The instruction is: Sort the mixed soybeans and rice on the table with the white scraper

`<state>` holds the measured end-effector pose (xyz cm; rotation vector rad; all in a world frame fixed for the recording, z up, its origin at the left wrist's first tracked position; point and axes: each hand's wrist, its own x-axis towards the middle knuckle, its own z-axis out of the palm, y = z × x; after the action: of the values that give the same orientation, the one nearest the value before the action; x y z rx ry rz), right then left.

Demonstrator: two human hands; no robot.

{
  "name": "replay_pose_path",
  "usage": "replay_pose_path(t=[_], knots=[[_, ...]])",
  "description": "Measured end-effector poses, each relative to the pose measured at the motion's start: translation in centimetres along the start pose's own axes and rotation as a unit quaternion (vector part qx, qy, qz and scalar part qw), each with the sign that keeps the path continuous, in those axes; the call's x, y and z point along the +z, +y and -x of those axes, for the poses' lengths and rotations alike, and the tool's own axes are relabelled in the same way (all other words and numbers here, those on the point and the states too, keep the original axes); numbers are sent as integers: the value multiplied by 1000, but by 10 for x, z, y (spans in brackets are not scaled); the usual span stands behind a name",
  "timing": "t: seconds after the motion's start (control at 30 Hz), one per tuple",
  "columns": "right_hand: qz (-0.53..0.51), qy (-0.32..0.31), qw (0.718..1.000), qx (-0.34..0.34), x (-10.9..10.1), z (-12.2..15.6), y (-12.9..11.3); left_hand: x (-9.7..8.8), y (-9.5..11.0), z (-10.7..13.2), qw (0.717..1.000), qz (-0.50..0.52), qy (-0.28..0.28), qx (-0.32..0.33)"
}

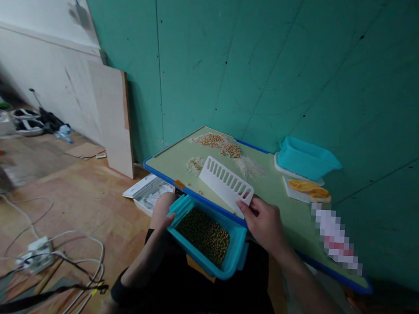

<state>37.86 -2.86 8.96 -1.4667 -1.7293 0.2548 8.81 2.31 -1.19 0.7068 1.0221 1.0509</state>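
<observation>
My left hand (165,222) grips the left end of a blue plastic basket (237,253) below the table's front edge. Inside it lies a layer of small round beans (204,235), greenish on the left and yellowish on the right. My right hand (262,222) is closed on the right end of a white slotted plastic strip (222,181), tilted over the tabletop near the edge. Beyond the strip, yellow beans (214,140) lie mixed with white grains, and a smaller patch of beans and grains (195,164) sits left of it.
The pale green table (174,159) has a blue rim. At its right stand another blue basket (305,158), a yellow cloth (309,187) and a pixelated packet (335,238). A green wall (208,57) rises behind. A power strip (40,253) with cables lies on the floor.
</observation>
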Motion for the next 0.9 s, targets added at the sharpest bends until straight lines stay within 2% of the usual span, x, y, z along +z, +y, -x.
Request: replay_pose_path(t=[0.13, 0.23, 0.33, 0.43, 0.6, 0.67, 0.8, 0.9], knots=[[137, 99, 984, -58, -12, 37, -2, 7, 2, -35, 1000, -19, 8, 11], [213, 148, 961, -97, -23, 64, -5, 7, 1, -44, 1000, -26, 5, 14], [241, 151, 948, -141, -33, 81, -11, 6, -2, -43, 999, -28, 2, 19], [221, 131, 954, -153, -37, 88, -19, 6, -3, -41, 1000, -15, -1, 22], [180, 105, 974, -93, -28, 85, -23, 7, -1, -42, 1000, 7, 3, 8], [165, 100, 979, -67, -22, 76, -20, 4, 0, -35, 1000, 14, 8, -1], [143, 94, 981, -95, -7, 45, -13, -13, -2, 5, 999, 35, 16, -19], [144, 71, 977, -138, 4, 22, -11, -32, 3, 33, 996, 60, -1, -65]])
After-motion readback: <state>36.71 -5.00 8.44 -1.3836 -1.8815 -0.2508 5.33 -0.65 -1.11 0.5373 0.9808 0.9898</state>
